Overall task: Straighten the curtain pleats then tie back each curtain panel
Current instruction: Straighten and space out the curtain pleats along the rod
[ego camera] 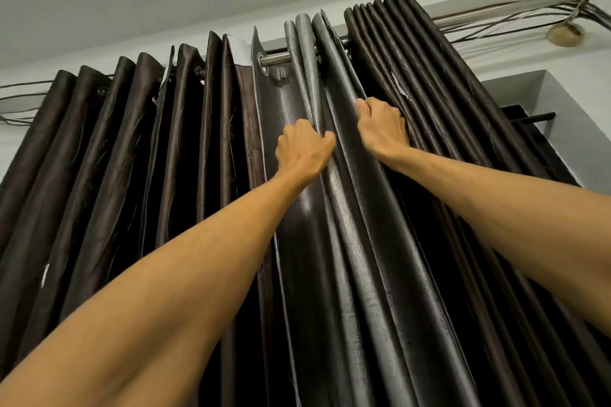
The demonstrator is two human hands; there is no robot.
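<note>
Along the left stretch of the curtain rod [275,59] hangs the left panel [115,158], dark brown, its pleats uneven: some stand wide, some are pinched, and one top edge shows pale lining. At the middle of the rod are the grey-backed folds [305,53], a run of fabric turned so that its shiny reverse faces out.

The left hand [302,149] is clamped on one of these folds a little below the rod, fingers curled round its edge and thumb pressing from the near side. Just beside it, slightly higher, the right hand [380,129] grips the neighbouring fold in the same way, its fingers wrapped out of sight behind the cloth. Toward the right end of the rod the right panel [413,53] is bunched in tight, fairly regular pleats, with the window recess [529,92] and loose cables [529,11] beyond.

By my reading, the task is in its first half. The middle folds are in hand, the left pleats look unsorted, and neither panel is tied back. No tie-back shows.
</note>
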